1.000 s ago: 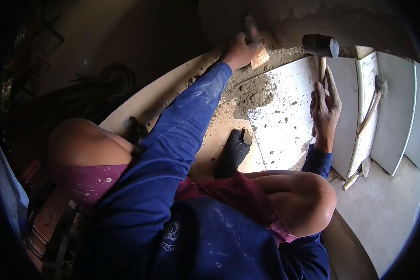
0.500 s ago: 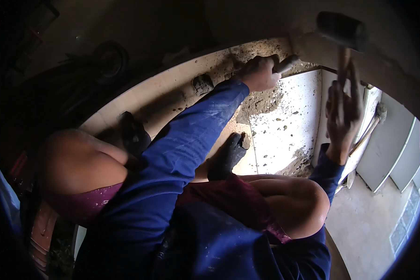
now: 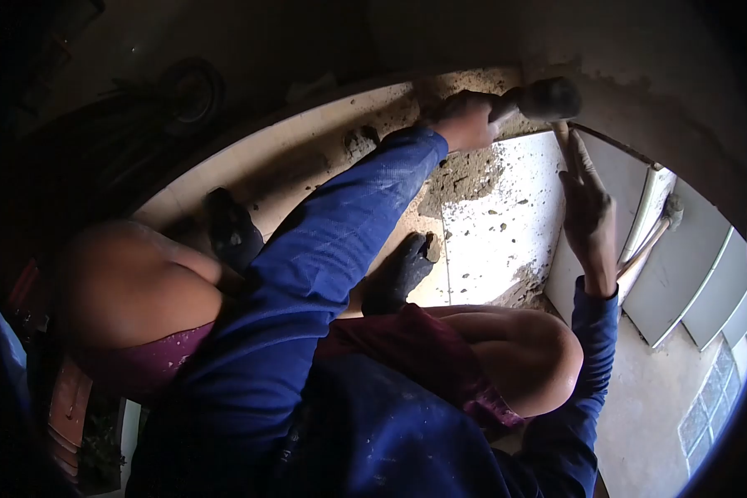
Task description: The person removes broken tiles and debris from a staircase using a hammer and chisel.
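Note:
My left hand [image 3: 466, 123] is closed around a chisel-like tool [image 3: 506, 106] with a thick butt end. Its far end is hidden in shadow by the hand. My right hand [image 3: 589, 212] grips the light wooden handle of a mallet [image 3: 552, 100] with a dark, blocky head. That head is at the butt end of the tool, appearing to touch it. Below my hands lies crumbled mortar [image 3: 465, 178], scattered over a bright white tile [image 3: 506, 241].
My dark-shod feet [image 3: 405, 270] are on the debris-strewn floor. Stacked grey tiles [image 3: 681, 286] lean at the right, beside another long-handled tool [image 3: 671, 212]. A wall [image 3: 639, 108] rises beyond the mallet. A dark wheel-like shape [image 3: 192, 95] stands at upper left.
The mallet has swung down and left from its raised position to the butt of the tool. My right hand moved with it, while the left stayed nearly in place.

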Motion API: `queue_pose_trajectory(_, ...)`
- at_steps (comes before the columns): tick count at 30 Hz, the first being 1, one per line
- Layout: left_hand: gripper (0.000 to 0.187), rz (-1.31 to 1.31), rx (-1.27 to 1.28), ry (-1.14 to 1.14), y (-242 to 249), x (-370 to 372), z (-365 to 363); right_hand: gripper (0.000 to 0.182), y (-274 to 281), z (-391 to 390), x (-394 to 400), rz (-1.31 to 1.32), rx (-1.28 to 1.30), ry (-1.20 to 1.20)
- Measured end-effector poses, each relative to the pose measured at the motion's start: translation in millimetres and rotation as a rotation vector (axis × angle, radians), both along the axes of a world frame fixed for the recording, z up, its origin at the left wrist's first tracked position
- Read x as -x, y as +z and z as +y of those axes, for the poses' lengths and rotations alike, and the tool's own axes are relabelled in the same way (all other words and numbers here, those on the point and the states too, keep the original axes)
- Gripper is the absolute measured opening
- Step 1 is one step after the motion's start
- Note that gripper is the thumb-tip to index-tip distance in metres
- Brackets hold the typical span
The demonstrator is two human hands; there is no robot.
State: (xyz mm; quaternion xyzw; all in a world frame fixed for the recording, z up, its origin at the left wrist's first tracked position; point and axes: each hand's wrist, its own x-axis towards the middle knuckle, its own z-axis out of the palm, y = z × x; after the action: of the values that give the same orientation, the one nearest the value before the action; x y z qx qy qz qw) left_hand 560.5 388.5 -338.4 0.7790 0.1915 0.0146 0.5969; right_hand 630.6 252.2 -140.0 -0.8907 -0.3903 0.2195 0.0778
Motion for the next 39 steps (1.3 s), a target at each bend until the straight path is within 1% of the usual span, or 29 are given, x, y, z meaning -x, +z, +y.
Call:
queue_pose_trajectory(1,0.041,0.001,0.024,0.047,4,0,6,0.045,3,0,-5,0.024,-0.004,0.003)
queue_pose_trajectory(3,0.041,0.017,0.09,0.153,11,3,14,0.049,3,-6,-11,-0.005,-0.196,0.04)
queue_pose_trajectory(4,0.036,-0.167,0.036,0.27,-9,-1,5,0.051,2,-7,-9,0.055,-0.372,-0.041)
queue_pose_trajectory(5,0.039,-0.088,0.07,0.205,-15,-2,-2,0.051,11,-5,-5,-0.04,-0.384,-0.044)
queue_pose_trajectory(7,0.047,0.05,0.118,0.074,0,-5,3,0.049,21,-7,-6,-0.253,-0.278,0.038)
queue_pose_trajectory(8,0.041,0.204,0.127,0.005,11,-6,4,0.048,24,-8,-8,-0.349,-0.247,0.084)
queue_pose_trajectory(9,0.04,0.167,0.098,0.019,5,-9,1,0.048,24,-12,-12,-0.411,-0.249,0.148)
queue_pose_trajectory(11,0.037,0.097,0.05,0.043,-14,-15,-16,0.047,27,-11,-8,-0.329,-0.335,0.064)
queue_pose_trajectory(12,0.037,0.075,0.023,0.039,-10,-14,-16,0.046,32,-3,3,-0.188,-0.421,-0.085)
queue_pose_trajectory(15,0.035,0.104,-0.006,-0.029,5,-12,-12,0.048,21,-21,8,0.254,-0.668,-0.537)
queue_pose_trajectory(16,0.035,0.053,-0.002,-0.02,3,-12,-14,0.051,0,-27,8,0.531,-0.887,-0.688)
queue_pose_trajectory(17,0.034,-0.003,0.002,-0.012,-1,-13,-17,0.048,-3,-26,1,0.25,-0.369,-0.275)
queue_pose_trajectory(18,0.034,-0.061,0.002,0.0,4,-14,-14,0.046,-5,-24,-6,-0.113,-0.019,0.181)
queue_pose_trajectory(20,0.033,0.024,0.018,0.032,10,-12,-10,0.049,-1,-24,-15,0.15,-0.221,0.062)
queue_pose_trajectory(21,0.034,0.071,0.029,0.042,15,-10,-9,0.052,5,-22,-9,0.161,-0.353,0.003)
queue_pose_trajectory(23,0.035,-0.098,0.116,0.151,14,-14,-6,0.056,19,-17,2,0.173,-0.582,-0.11)
queue_pose_trajectory(24,0.035,-0.185,0.16,0.2,15,-17,-5,0.057,28,-16,9,0.146,-0.621,-0.171)
queue_pose_trajectory(26,0.036,-0.085,0.136,0.123,24,-25,-5,0.057,38,-15,15,0.083,-0.643,-0.222)
queue_pose_trajectory(27,0.037,-0.037,0.119,0.086,28,-31,-5,0.056,39,-16,12,0.043,-0.626,-0.192)
queue_pose_trajectory(28,0.038,-0.061,0.113,0.139,18,-35,-15,0.055,41,-17,10,0.002,-0.61,-0.163)
queue_pose_trajectory(29,0.035,-0.058,0.09,0.138,6,-38,-23,0.055,43,-18,9,0.006,-0.59,-0.194)
queue_pose_trajectory(31,0.031,-0.048,0.055,0.135,11,-34,-26,0.054,49,-19,7,0.005,-0.589,-0.192)
queue_pose_trajectory(32,0.032,0.047,0.058,0.065,13,-37,-25,0.053,53,-18,5,0.001,-0.609,-0.157)
queue_pose_trajectory(35,0.034,-0.007,0.025,0.069,-17,-50,-35,0.053,59,-5,-4,-0.002,-0.68,-0.043)
queue_pose_trajectory(37,0.034,0.02,0.017,0.063,-10,-48,-32,0.052,53,-6,-12,0.279,-0.84,-0.067)
queue_pose_trajectory(39,0.034,0.027,0.012,0.05,-7,-45,-33,0.053,37,-26,-31,0.855,-1.077,-0.192)
